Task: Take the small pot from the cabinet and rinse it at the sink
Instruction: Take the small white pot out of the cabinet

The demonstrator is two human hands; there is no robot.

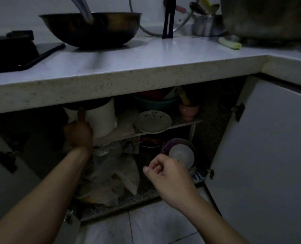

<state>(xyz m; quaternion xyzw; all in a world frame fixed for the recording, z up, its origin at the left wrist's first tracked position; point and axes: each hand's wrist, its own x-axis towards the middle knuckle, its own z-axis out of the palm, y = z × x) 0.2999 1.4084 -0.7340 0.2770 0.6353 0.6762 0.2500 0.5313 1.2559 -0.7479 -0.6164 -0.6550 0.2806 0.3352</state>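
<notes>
A small white pot (100, 118) with a dark rim stands on the upper wire shelf (163, 128) inside the open cabinet under the counter. My left hand (79, 131) reaches into the cabinet and grips the pot's left side, with the thumb up against its wall. My right hand (165, 171) hovers in front of the lower shelf with its fingers curled shut and nothing in it. The pot's top is partly hidden by the counter edge. No sink is in view.
A white plate (153, 120), a teal bowl (155, 102) and a pink cup (188, 110) share the upper shelf. Below lie plastic bags (111, 169) and stacked bowls (181, 154). Both cabinet doors (262, 155) stand open. A wok (91, 29) sits on the counter (146, 71).
</notes>
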